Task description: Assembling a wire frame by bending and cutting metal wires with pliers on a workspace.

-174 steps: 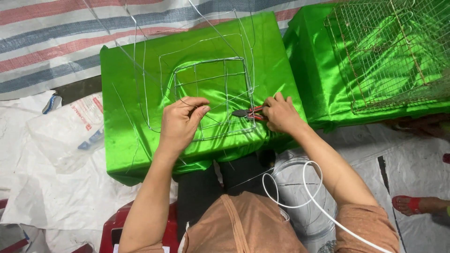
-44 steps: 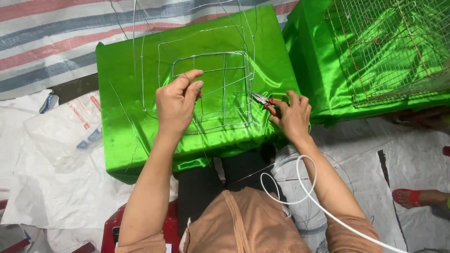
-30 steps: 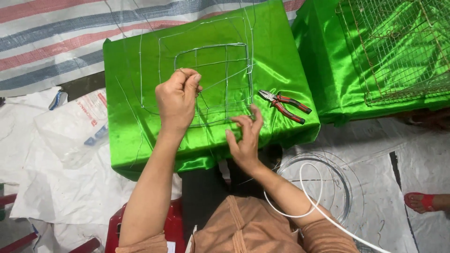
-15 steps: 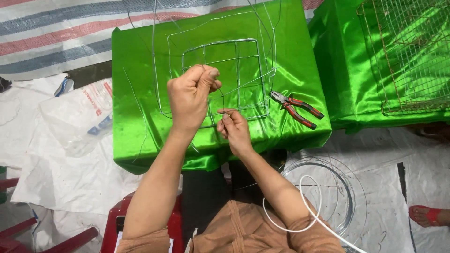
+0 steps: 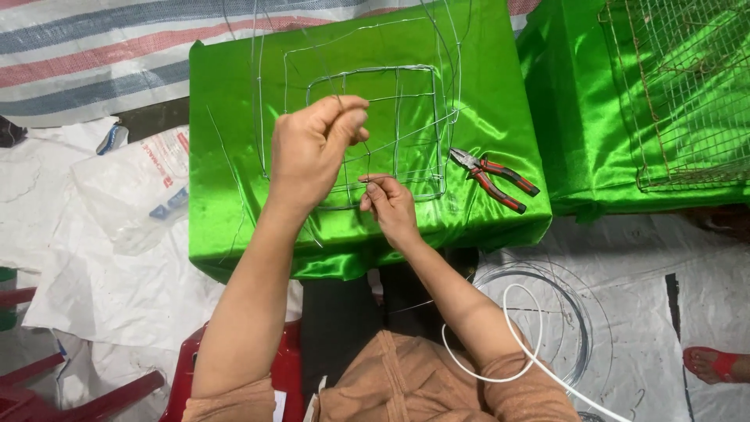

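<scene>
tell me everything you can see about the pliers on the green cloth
The pliers are a small pair with a grey metal nose and red-and-black handles. They lie flat on the green satin cloth, nose pointing up-left toward the wire frame, handles slightly spread toward the lower right. The jaws look closed. Neither hand touches them: the right hand pinches wire to their left, and the left hand is farther off.

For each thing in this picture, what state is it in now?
Left hand: pinching a wire of the wire frame.
Right hand: pinching a thin wire.
Pliers: lying on the green cloth, unheld.
Wire mesh cage: resting, untouched.
</scene>
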